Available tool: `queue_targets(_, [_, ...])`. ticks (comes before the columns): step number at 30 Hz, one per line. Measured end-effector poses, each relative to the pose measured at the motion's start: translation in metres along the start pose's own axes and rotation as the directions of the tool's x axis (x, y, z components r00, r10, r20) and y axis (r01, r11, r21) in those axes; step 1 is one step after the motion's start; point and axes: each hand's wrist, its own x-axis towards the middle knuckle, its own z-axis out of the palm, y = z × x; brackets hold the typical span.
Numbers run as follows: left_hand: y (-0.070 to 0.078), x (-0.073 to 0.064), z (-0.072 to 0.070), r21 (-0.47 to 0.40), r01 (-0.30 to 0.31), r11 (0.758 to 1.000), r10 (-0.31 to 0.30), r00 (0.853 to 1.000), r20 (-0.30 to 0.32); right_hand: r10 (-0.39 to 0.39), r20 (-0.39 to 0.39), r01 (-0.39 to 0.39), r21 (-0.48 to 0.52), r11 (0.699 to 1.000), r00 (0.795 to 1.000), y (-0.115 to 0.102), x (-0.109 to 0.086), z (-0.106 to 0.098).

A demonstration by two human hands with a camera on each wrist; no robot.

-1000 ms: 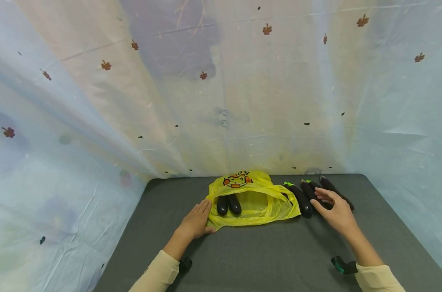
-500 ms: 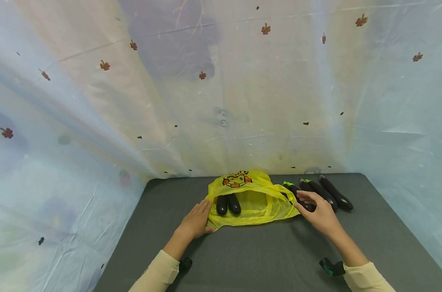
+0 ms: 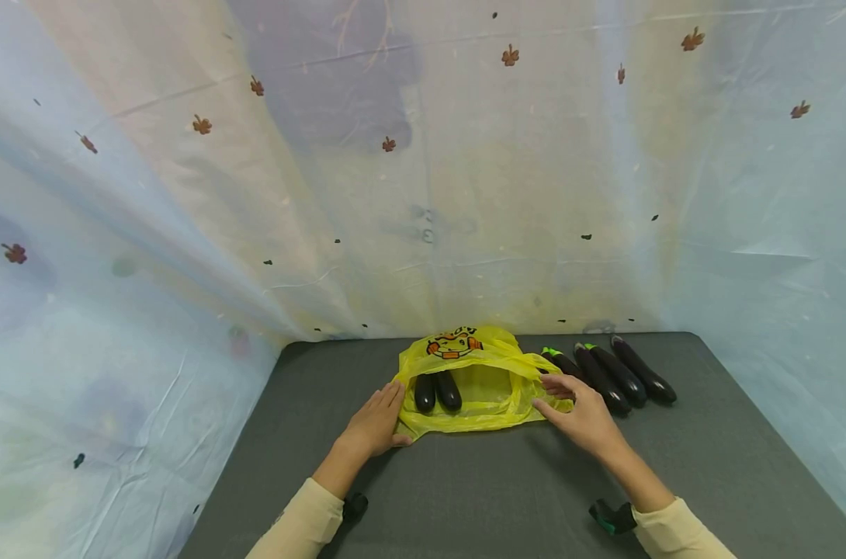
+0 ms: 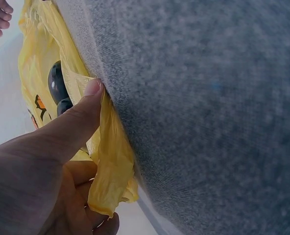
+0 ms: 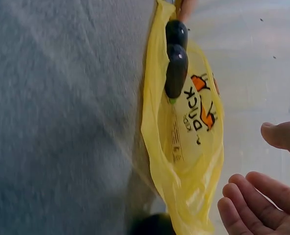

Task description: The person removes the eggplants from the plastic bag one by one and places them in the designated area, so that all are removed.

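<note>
Noted a grey table (image 3: 479, 493), bearing a yellow bag (image 3: 496, 347) laid flat with open mouth toward the near edge. Found the left hand (image 3: 376, 421) pinching its left edge between thumb and fingers; the right hand (image 3: 582, 415) spread, with thumb apart from curved fingers, by its right end. Counted two eggplants (image 3: 449, 390) inside, and a row of loose eggplants (image 3: 618, 374) to the right.

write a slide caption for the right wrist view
Two eggplants inside a yellow plastic bag printed "DUCK", empty right hand in the foreground.
</note>
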Motion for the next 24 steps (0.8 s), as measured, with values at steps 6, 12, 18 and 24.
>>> queue_targets(6, [0.0,0.0,-0.001,-0.001,0.002,1.0,-0.002,1.0,0.001,-0.027,0.013,0.026,0.028,0.999,1.0,-0.007,0.0,0.014])
queue_targets(12, [0.001,0.001,0.0,0.018,0.009,1.0,-0.009,1.0,-0.001,-0.027,0.049,0.025,0.055,0.998,0.998,-0.015,0.001,0.028])
queue_targets(18, [0.001,0.002,0.001,0.031,0.022,0.999,-0.022,1.0,0.0,-0.007,0.099,-0.001,0.084,0.996,0.995,-0.022,0.003,0.042])
queue_targets(24, [0.0,0.002,0.002,0.028,0.015,0.999,-0.015,1.0,-0.004,0.015,0.138,-0.029,0.1,0.995,0.99,-0.027,0.006,0.056])
